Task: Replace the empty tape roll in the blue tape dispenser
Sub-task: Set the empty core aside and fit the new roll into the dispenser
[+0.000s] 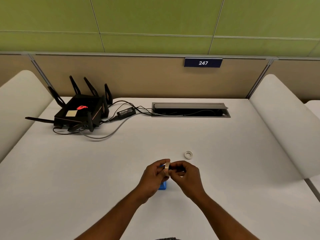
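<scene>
**At the near centre of the tabletop: roll held on edge above the blue dispenser**

At the near centre of the white tabletop [103, 170] I see both hands meeting just above the blue tape dispenser [162, 185], of which only a small corner of glossy blue plastic shows below and between the wrists. The left hand [153, 177] pinches a tape roll [167, 168] at its rim; the roll stands on edge, a thin pale-tan ring whose flat faces look left and right, so its axle line runs across the scene from one hand to the other. The right hand [186, 175] is curled closed right against the roll's right face, fingertips bunched on something dark that I cannot make out. It may be the hub, or it may be the tape's loose end.

As I judge it, the coming move turns on that axis: the roll sits directly over the dispenser, so it has to go straight down with its axle kept crosswise. The left hand carries it and is the nearer one to guide it.

A second ring [188, 155], whiter and lying flat, rests farther off to the right, well apart from the hands; I take it for the spent core. It looks light and stiff, likely card or plastic.
</scene>
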Tool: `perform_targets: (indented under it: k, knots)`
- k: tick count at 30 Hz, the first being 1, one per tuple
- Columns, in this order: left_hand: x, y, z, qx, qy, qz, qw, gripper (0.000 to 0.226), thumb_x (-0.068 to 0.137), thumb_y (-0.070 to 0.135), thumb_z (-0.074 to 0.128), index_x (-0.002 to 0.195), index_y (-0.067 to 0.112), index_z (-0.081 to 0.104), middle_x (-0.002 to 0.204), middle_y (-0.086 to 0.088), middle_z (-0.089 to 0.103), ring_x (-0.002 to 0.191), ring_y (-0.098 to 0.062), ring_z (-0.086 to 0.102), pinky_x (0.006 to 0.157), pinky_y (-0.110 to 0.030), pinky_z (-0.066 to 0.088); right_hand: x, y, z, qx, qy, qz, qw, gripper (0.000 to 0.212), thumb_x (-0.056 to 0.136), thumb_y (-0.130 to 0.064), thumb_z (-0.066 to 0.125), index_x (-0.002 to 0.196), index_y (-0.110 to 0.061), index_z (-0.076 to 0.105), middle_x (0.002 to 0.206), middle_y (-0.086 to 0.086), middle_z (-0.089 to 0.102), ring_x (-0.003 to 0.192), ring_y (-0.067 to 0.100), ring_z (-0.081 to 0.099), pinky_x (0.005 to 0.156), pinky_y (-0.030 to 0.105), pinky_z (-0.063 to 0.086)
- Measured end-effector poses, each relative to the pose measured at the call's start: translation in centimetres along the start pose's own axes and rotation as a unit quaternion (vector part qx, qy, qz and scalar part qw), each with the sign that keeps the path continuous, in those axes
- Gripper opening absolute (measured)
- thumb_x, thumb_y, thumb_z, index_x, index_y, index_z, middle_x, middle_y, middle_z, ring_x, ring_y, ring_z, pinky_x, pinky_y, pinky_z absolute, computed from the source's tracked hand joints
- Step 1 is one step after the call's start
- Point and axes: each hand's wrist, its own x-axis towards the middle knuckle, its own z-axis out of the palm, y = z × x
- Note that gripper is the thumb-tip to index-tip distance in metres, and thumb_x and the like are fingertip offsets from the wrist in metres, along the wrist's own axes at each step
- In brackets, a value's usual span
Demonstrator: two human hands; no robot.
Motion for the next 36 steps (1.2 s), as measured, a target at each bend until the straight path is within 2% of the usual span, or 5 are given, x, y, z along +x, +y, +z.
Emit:
perform_targets:
  k: [9, 14, 21, 30, 36]
  knots:
    - [-0.2, -0.4, 0.0, -0.006, 0.007, -0.004, 1.000, 0.034, 0.096, 0.020, 0.060, 0.130, 0.023, 0.059, 0.126, -0.002, 0.066, 0.109, -0.018, 0.068, 0.087, -0.022, 0.058, 0.6, -0.1, 0.0, 0.007, -0.022, 0.016, 1.000, 0.022, 0.068, -0.038, 0.084, 0.087, -0.033, 0.075, 0.084, -0.015, 0.079, 0.076, 0.009, 0.076, 0.066, 0.015, 0.058]
    - [0.1, -0.2, 0.0, -0.005, 0.011, -0.006, 1.000, 0.035, 0.096, 0.020, 0.059, 0.131, 0.023, 0.058, 0.126, -0.004, 0.066, 0.109, -0.021, 0.068, 0.091, -0.025, 0.058, 0.9, 0.1, 0.1, 0.004, -0.023, 0.012, 1.000, 0.021, 0.077, -0.019, 0.085, 0.088, -0.033, 0.073, 0.084, -0.016, 0.078, 0.077, 0.008, 0.075, 0.066, 0.015, 0.058]
    - [0.7, -1.3, -0.6, 0.044, 0.074, -0.019, 0.996, 0.032, 0.095, 0.018, 0.062, 0.125, 0.029, 0.060, 0.126, 0.001, 0.065, 0.112, -0.021, 0.065, 0.098, -0.042, 0.056, 0.4, 0.6, 0.4, -0.011, -0.059, 0.013, 0.998, 0.045, 0.087, -0.016, 0.078, 0.124, -0.035, 0.059, 0.120, -0.011, 0.066, 0.103, 0.009, 0.069, 0.082, 0.020, 0.059]
    - [1.5, -2.5, -1.4, 0.089, 0.111, 0.014, 0.990, 0.031, 0.090, 0.018, 0.069, 0.094, 0.049, 0.061, 0.101, 0.022, 0.066, 0.099, -0.003, 0.063, 0.057, -0.002, 0.047, 0.3, 0.2, 2.1, -0.155, -0.120, -0.090, 0.976, 0.059, 0.088, -0.023, 0.079, 0.141, -0.025, 0.054, 0.135, -0.010, 0.056, 0.116, 0.007, 0.062, 0.096, 0.021, 0.057]
    - [2.8, -3.4, -1.8, 0.119, 0.093, 0.009, 0.989, 0.032, 0.090, 0.019, 0.069, 0.112, 0.040, 0.059, 0.109, 0.015, 0.067, 0.111, -0.009, 0.063, 0.080, -0.009, 0.043, 1.8, 0.4, 2.3, -0.222, -0.098, -0.137, 0.960, 0.041, 0.090, -0.025, 0.076, 0.130, -0.022, 0.065, 0.124, -0.004, 0.065, 0.106, 0.012, 0.066, 0.092, 0.031, 0.058]
